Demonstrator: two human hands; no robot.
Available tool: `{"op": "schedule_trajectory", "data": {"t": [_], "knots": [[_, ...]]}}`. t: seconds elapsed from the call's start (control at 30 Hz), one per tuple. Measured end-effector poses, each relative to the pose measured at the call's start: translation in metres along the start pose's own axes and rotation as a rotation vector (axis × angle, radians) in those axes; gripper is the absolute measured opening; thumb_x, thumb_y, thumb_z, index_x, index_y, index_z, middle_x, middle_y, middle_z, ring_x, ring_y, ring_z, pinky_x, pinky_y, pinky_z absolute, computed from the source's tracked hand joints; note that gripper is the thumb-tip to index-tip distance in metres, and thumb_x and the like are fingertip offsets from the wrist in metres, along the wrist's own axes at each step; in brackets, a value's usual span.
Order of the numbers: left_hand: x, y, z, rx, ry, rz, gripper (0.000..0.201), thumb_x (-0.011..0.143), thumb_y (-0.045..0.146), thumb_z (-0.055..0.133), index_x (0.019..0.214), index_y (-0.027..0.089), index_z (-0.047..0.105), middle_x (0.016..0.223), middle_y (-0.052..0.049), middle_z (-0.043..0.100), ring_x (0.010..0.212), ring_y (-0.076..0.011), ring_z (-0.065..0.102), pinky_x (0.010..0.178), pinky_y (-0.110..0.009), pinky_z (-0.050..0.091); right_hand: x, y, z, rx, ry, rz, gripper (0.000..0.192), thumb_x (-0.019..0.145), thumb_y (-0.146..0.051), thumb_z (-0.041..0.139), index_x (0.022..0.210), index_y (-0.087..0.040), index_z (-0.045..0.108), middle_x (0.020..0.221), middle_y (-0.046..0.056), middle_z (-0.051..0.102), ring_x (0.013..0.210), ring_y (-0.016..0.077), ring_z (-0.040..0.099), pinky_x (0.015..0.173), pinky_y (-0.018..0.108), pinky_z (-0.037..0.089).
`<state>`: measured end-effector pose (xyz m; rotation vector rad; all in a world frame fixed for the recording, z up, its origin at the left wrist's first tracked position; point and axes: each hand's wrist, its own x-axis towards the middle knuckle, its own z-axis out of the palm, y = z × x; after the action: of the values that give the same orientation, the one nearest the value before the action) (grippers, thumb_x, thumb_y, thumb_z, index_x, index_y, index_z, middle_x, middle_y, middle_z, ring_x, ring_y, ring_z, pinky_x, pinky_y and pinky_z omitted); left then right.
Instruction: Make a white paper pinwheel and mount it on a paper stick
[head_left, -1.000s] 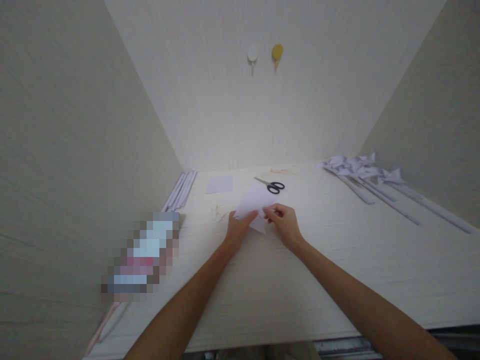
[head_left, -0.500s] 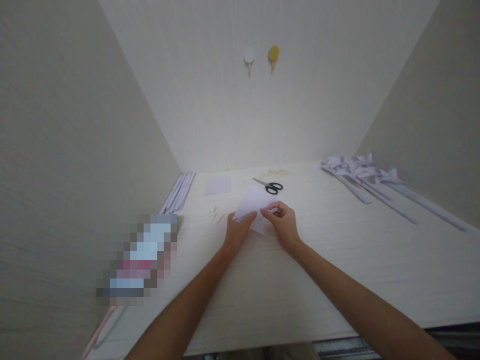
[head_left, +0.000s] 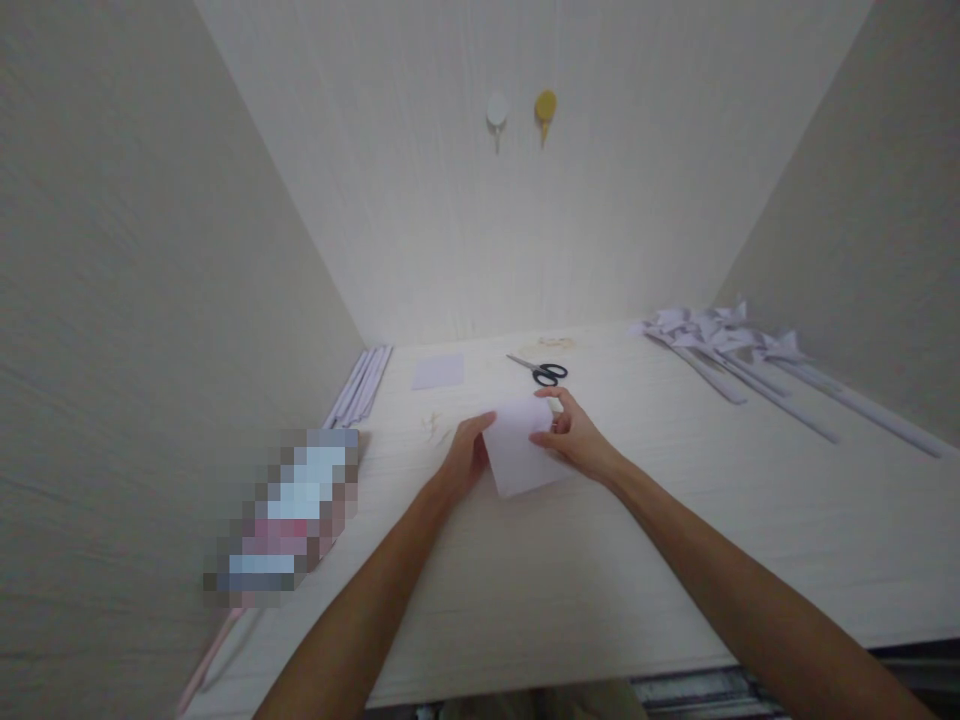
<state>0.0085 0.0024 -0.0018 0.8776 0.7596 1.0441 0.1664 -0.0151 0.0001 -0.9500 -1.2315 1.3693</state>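
Pinching the paper sheet (head_left: pixel 519 455) at opposite edges, both hands' fingers (head_left: pixel 544 437) stay closed; bare table (head_left: pixel 600 560) surrounds.

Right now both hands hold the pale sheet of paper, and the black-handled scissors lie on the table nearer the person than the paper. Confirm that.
Not quite. The head view shows the black-handled scissors beyond the pale sheet of paper, toward the back wall. Both the left hand and right hand do hold it.

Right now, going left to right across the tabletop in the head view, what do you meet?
Blurred-out patch → paper strips by the left wall → small paper square → left hand → held paper sheet → right hand → paper pinwheels.
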Motion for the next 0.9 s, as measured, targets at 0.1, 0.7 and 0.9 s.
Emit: {"op": "schedule_trajectory", "data": {"t": [0.1,0.7,0.9], "knots": [[-0.001,0.001,-0.001,0.104,-0.033,-0.033,0.024,0.058,0.032,0.059,0.063,0.009,0.061,0.058,-0.007,0.061,0.051,-0.0140,0.052,0.050,-0.024,0.039,-0.003,-0.004,-0.004,-0.041,-0.177,0.041,0.062,0.056,-0.018,0.065,0.106,-0.024,0.029,0.060,-0.007,0.057,0.043,0.0062,0.050,0.040,0.015,0.035],[-0.007,0.007,0.004,0.436,-0.191,-0.110,0.026,0.050,0.017,0.065,0.076,0.011,0.063,0.064,-0.004,0.063,0.056,-0.0149,0.056,0.054,-0.025,0.041,-0.005,-0.005,-0.018,-0.058,-0.284,0.057,0.088,0.057,-0.012,0.064,0.127,-0.025,0.012,0.066,-0.004,0.061,0.059,0.0132,0.061,0.051,0.023,0.047],[-0.004,-0.001,0.003,0.640,-0.118,0.029,0.030,0.048,0.017,0.067,0.077,0.013,0.061,0.071,-0.006,0.064,0.062,-0.0177,0.057,0.054,-0.026,0.042,-0.005,-0.002,-0.014,-0.055,-0.230,0.004,0.088,0.055,-0.012,0.066,0.126,-0.029,0.015,0.073,-0.004,0.059,0.060,0.0112,0.060,0.054,0.024,0.048]]}}
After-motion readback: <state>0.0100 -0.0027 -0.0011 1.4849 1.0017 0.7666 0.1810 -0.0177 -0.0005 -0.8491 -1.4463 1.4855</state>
